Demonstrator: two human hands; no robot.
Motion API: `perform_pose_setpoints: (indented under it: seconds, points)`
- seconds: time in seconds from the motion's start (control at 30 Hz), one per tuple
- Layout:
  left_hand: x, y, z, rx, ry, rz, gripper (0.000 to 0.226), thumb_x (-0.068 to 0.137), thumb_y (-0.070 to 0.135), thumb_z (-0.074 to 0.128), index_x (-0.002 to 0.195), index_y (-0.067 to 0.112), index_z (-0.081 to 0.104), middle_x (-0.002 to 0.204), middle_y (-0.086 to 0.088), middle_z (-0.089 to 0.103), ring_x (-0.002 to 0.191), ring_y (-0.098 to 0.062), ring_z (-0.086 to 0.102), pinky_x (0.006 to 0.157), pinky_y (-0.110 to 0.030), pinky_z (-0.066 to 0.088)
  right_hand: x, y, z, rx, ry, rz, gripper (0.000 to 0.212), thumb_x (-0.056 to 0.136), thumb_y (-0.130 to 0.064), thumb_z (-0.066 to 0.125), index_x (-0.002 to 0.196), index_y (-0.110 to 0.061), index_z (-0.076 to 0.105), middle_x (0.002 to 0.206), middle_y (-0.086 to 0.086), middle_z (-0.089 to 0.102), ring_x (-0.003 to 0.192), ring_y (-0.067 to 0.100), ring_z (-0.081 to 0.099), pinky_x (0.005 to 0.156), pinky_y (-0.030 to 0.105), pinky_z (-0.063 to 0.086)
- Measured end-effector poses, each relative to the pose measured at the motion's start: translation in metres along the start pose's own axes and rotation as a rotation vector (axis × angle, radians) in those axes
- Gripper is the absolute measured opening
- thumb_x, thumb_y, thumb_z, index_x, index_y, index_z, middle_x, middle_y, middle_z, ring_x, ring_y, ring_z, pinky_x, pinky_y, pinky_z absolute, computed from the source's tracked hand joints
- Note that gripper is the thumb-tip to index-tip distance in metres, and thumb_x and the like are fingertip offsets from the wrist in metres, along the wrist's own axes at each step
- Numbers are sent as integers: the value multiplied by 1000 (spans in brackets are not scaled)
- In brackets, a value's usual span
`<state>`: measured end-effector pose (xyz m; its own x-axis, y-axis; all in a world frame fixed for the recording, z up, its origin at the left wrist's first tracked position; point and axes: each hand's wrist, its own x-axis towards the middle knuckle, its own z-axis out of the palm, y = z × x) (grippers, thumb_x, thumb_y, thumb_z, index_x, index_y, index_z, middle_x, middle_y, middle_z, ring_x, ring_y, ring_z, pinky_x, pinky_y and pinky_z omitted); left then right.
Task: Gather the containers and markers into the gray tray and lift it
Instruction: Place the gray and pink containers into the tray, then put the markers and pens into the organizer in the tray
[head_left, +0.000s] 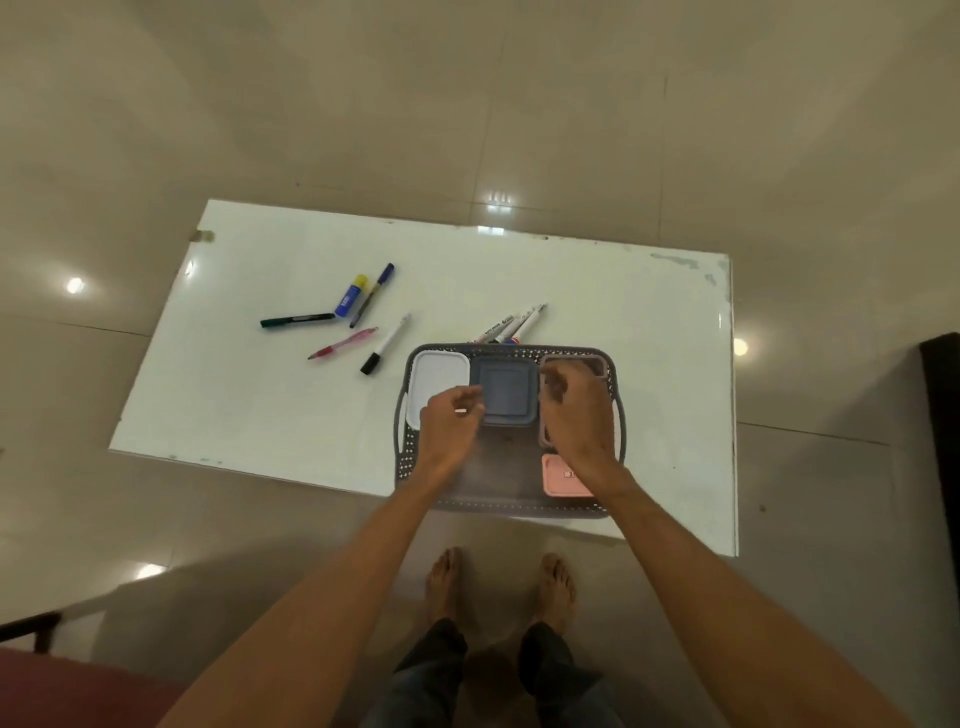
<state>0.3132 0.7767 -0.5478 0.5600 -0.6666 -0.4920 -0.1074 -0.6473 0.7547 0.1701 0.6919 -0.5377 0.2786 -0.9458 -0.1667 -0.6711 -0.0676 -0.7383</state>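
Observation:
The gray tray (511, 506) sits at the white table's near edge. Inside it lie a white container (439, 376), a blue-gray container (505, 392), a brown container (574, 365) and a pink container (563, 478). My left hand (451, 423) hovers over the tray between the white and blue-gray containers, fingers loosely curled. My right hand (576, 410) is over the brown container, fingers bent on it; the hold is hidden. Several markers lie on the table: a green one (297, 319), a blue one (372, 293), a pink pen (343, 343), a white marker (387, 344), and three white markers (511, 326) behind the tray.
A blue glue stick (351, 295) lies between the green and blue markers. The white table (260, 405) stands on a glossy tiled floor. My bare feet (501, 582) are just before the table's near edge. A dark object (943, 415) is at the right.

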Motion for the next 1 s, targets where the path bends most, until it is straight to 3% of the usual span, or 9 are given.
perform_pose_setpoints:
  seconds: [0.17,0.27,0.33,0.47,0.63,0.8,1.0]
  points:
    - [51,5,-10,-20,23,32,25,93,11,64,117,10,72,109,-10,75,99,-24,72,93,-44,58,60,-3,24,-32,-57,-46,29,91,-2,58,115,-14,70,113,3,70,94,19,66,87,36,55]
    - [86,6,-11,-9,26,76,24,92,10,64,114,11,74,107,-8,76,94,-19,72,92,-36,58,94,3,46,-87,-97,-61,28,91,-3,60,113,-17,69,108,-1,70,88,14,63,83,35,56]
    - [106,6,-10,28,26,111,25,92,9,63,115,12,73,109,-6,76,97,-17,72,94,-30,56,113,7,57,-142,-131,-67,28,90,-4,62,115,-17,68,108,-1,69,92,15,63,85,35,55]
    - [148,7,-4,113,-19,154,26,94,7,60,116,11,73,111,-7,76,101,-19,71,98,-34,56,145,22,73,-304,-232,-113,35,87,0,61,117,-16,67,113,3,67,103,22,61,90,39,52]
    - [192,3,3,283,-67,160,30,91,4,57,116,9,73,112,-10,75,102,-23,70,98,-35,54,181,36,79,-551,-384,-277,50,79,4,61,124,-17,65,119,7,63,111,28,55,87,39,48]
    - [218,1,3,304,-54,146,28,92,6,57,114,11,74,110,-10,75,99,-23,71,96,-33,55,212,35,86,-838,-616,-568,70,78,-3,72,142,-24,54,130,7,55,115,26,52,90,39,44]
    - [233,-1,0,270,-15,144,26,92,8,59,113,13,74,108,-7,76,95,-20,70,93,-30,55,229,24,106,-914,-750,-756,55,78,-13,76,130,-25,63,118,3,56,106,24,54,82,36,43]
